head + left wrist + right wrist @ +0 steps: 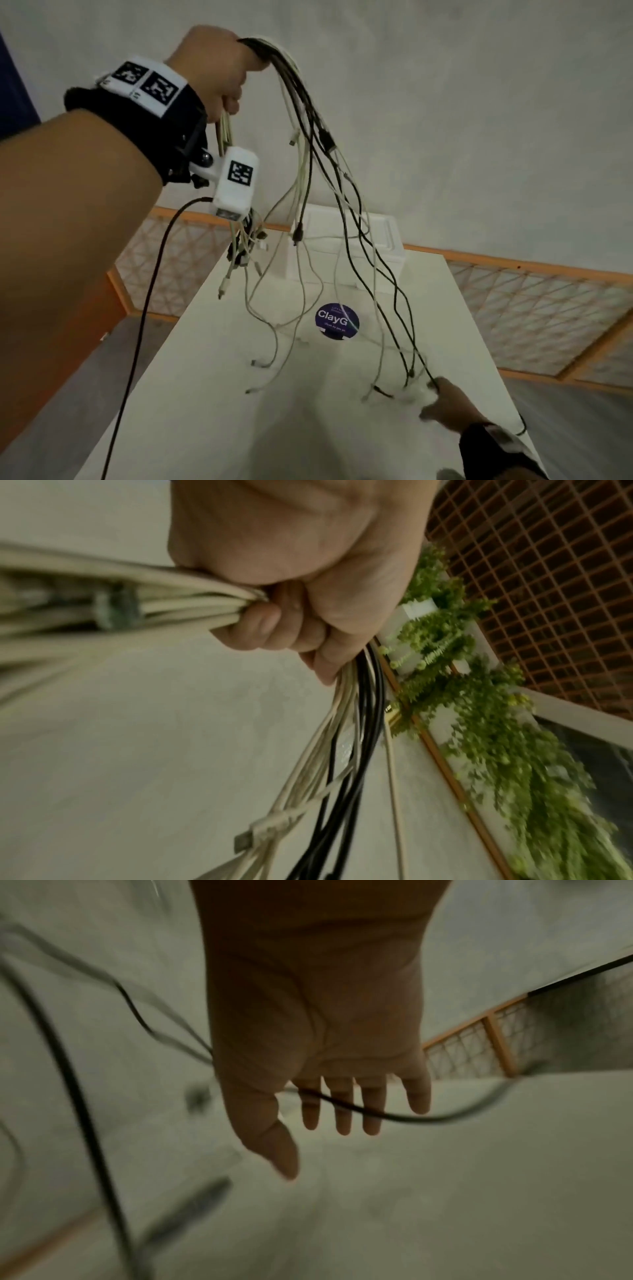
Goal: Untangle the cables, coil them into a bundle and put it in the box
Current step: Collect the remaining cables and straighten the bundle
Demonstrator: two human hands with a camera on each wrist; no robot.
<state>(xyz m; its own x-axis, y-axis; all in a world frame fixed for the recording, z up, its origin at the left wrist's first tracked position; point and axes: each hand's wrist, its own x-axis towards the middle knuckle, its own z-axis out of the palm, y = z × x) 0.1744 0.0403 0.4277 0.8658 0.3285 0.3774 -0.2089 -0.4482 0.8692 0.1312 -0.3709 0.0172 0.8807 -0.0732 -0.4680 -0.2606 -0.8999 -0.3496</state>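
White and black cables (308, 178) are gripped high by the left hand (212, 72); untangling is judged underway. At 5 o'clock the right hand (445, 404), fingers (342, 1110) spread, should catch loose ends.

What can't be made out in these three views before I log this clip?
- Box, head view: its inside is not visible from this angle, and the hanging cables cross it.
- Left hand, left wrist view: the fist hides how the cables cross inside it.
- Right hand, right wrist view: motion blur; whether the black cable touches the fingers is unclear.
- Cable plugs, head view: too small to identify.
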